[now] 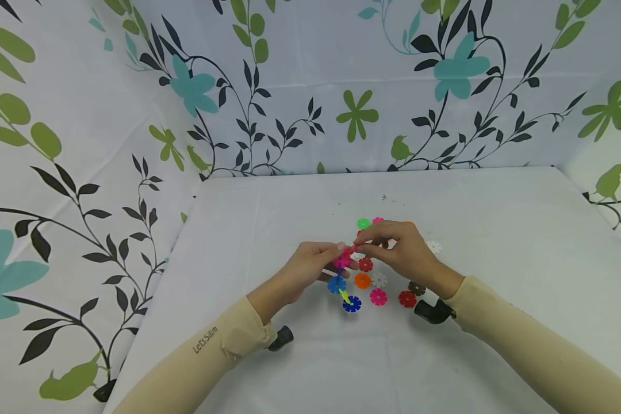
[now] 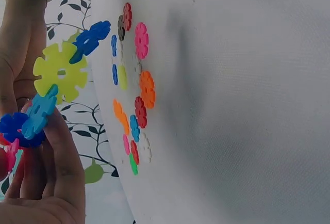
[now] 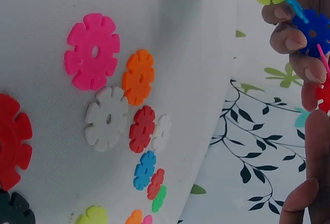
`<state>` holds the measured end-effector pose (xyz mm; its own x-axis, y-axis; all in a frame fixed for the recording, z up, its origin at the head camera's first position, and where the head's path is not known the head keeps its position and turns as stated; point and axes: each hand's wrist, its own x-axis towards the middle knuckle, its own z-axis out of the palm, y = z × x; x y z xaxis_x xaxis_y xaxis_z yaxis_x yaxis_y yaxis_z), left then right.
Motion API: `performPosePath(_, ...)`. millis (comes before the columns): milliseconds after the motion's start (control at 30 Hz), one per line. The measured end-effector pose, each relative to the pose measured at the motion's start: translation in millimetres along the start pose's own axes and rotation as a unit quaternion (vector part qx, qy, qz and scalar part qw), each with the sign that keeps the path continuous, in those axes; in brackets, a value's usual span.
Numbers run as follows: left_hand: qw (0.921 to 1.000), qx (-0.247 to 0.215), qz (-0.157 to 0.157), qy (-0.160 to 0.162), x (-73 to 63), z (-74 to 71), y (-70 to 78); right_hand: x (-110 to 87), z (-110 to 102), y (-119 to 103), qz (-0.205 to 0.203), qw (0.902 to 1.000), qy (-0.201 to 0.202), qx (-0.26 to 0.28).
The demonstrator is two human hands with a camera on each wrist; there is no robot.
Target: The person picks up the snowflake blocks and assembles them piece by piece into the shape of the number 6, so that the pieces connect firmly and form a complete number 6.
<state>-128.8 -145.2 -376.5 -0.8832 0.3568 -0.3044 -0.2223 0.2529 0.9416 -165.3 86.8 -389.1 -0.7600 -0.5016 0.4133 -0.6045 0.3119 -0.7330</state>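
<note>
A chain of interlocking flower-shaped plastic discs hangs from my left hand (image 1: pixel 301 269), which pinches it near the pink disc (image 1: pixel 342 259). Below the fingers dangle a light blue disc (image 2: pixel 40 111), a yellow disc (image 2: pixel 60 72) and a dark blue disc (image 1: pixel 352 304), slotted edge to edge. My right hand (image 1: pixel 407 253) comes in from the other side, its thumb and index finger pinching a red disc (image 3: pixel 324 94) at the chain's upper end, against the pink one. Both hands are raised above the table, their fingertips nearly meeting.
Loose discs lie on the white table (image 1: pixel 227 218) under and beyond the hands, among them an orange disc (image 1: pixel 362 280), a pink disc (image 3: pixel 93 52) and a grey-white disc (image 3: pixel 106 118). A leaf-patterned cloth (image 1: pixel 290 86) hangs behind the table.
</note>
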Motion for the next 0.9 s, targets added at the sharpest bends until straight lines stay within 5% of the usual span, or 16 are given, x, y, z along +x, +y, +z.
performPosePath(300,0.9983,-0.055,0.016,0.016,-1.1,-4.3,-2.5,-0.5,-10,5,0.061,0.9979,0.019,0.01)
performPosePath(700,0.9907,-0.131,-0.006,0.038,0.3,-5.6,0.9,-6.5,-28,29,0.122,0.9901,0.065,-0.024)
performPosePath(900,0.9904,-0.128,-0.011,0.051,0.1,-4.6,-0.5,-7.7,-33,36,0.147,0.9862,0.066,-0.037)
